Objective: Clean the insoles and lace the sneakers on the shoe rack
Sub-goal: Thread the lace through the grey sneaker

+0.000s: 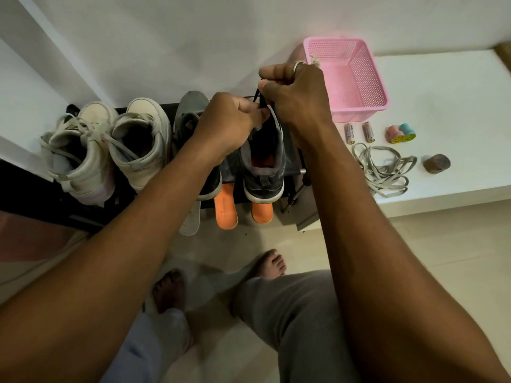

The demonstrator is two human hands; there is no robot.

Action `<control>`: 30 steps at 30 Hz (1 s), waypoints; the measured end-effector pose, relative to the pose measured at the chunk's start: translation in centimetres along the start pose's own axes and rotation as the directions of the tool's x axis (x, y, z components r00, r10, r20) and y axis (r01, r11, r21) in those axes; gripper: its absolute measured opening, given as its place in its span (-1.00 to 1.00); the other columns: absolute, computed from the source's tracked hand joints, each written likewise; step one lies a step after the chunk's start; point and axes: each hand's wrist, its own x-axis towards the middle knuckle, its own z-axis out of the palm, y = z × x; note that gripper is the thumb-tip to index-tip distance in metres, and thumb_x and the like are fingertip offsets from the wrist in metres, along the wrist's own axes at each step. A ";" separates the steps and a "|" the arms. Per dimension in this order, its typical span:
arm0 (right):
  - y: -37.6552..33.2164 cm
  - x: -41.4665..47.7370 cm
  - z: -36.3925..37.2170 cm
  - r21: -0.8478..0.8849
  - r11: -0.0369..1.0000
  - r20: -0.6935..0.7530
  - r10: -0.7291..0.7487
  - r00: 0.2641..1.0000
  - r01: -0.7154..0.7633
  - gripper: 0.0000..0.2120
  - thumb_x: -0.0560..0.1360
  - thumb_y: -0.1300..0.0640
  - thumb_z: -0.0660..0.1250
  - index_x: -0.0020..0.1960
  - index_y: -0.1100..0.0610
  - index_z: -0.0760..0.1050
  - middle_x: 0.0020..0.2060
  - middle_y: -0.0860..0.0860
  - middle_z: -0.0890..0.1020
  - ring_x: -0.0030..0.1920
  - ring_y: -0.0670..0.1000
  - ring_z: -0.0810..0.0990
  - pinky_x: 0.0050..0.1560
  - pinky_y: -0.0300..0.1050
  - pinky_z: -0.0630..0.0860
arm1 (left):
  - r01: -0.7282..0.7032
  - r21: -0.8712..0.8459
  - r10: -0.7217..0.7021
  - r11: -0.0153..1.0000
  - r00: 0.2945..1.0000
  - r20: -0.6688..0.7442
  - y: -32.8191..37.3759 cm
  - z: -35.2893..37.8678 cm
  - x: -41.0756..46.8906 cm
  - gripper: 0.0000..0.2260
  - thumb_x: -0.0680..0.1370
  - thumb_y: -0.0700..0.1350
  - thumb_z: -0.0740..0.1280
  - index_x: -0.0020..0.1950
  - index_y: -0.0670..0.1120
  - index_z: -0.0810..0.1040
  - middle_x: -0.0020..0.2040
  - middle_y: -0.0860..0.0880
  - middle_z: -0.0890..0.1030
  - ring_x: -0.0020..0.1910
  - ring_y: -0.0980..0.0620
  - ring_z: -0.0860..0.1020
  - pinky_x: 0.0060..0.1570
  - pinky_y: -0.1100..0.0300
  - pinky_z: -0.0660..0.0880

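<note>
- Pair of off-white high-top sneakers [110, 150], laces threaded but slack, standing heel-outward at the left end of the black fabric shoe rack [27, 186].
- Two orange foam insoles [226, 208] projecting from beneath the rack's top tier, out of the shoes, presumably for cleaning.
- Left hand [229, 120]: fingers curled, pinching the upper edge of the dark grey knit sneaker [262, 167], probably at its tongue, though the knuckles hide the exact spot; the grip steadies the shoe on the rack against the pull of lacing.
- Black lace [257, 96] drawn taut upward from the eyelets.
- Right hand [296, 92]: closed, thumb and forefinger nipping the black lace, raised above the shoe to take up slack.
- Loose flat grey lace [384, 170] heaped on the white ledge [456, 106], within reach, likely awaiting another shoe.
</note>
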 end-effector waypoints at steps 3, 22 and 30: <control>0.0 0.0 -0.1 -0.019 1.000 0.003 -0.006 1.000 0.006 -0.80 0.49 0.25 0.43 0.11 0.15 0.66 -0.14 -0.03 0.71 -0.12 -0.11 0.70 -0.03 -0.20 0.66 | -0.046 0.072 0.046 0.996 0.999 -0.003 -0.4 0.2 0.1 -0.76 0.54 0.11 0.45 0.03 -0.03 0.73 -0.27 0.11 0.66 -0.41 0.28 0.56 -0.34 0.35 0.45; 4.2 -1.4 0.5 -0.525 0.846 0.183 0.218 0.959 -0.092 -0.86 0.41 0.27 0.43 -0.22 0.05 0.65 -0.37 0.03 0.67 -0.32 0.04 0.71 -0.11 0.04 0.69 | 0.089 0.507 -0.133 0.857 0.990 0.051 -2.3 0.6 0.6 -0.79 0.45 -0.03 0.55 0.00 -0.11 0.73 -0.09 -0.12 0.70 -0.07 -0.10 0.66 0.03 -0.05 0.62; 5.1 -1.7 2.2 -0.727 0.686 0.167 0.201 0.965 -0.017 -0.76 0.45 0.11 0.40 0.10 0.05 0.68 0.00 0.10 0.68 -0.03 0.18 0.66 0.00 0.07 0.63 | 0.180 0.482 -0.173 0.858 0.983 -0.060 -3.1 0.8 0.7 -0.75 0.43 0.05 0.54 -0.05 -0.10 0.66 -0.21 -0.10 0.65 -0.18 -0.11 0.65 -0.21 0.06 0.56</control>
